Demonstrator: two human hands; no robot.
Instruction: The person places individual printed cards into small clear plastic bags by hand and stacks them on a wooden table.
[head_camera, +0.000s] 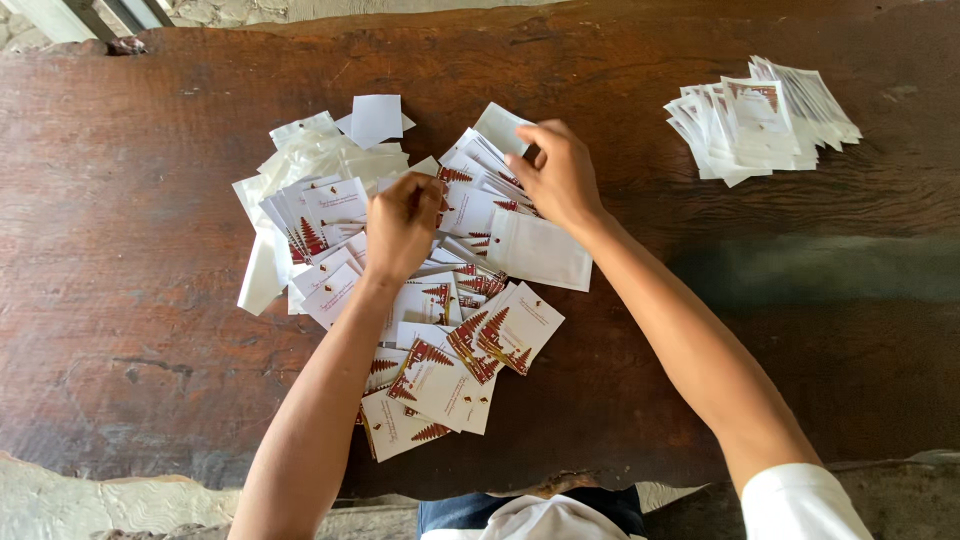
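Observation:
A loose heap of white cards (440, 350) printed with dark red tree shapes covers the middle of the dark wooden table (150, 300). My left hand (402, 224) is curled over the heap's centre, fingers pinched on a card. My right hand (556, 172) rests on the upper right of the heap, fingertips closed on the edge of a card. A clear plastic sleeve holding a white card (540, 250) lies just below my right wrist. Several empty clear sleeves (300, 160) are piled at the heap's upper left.
A fanned stack of sleeved cards (762, 120) sits at the table's far right. A blank white square card (377, 117) lies at the top of the heap. The table's rough front edge (120, 470) runs close to my body.

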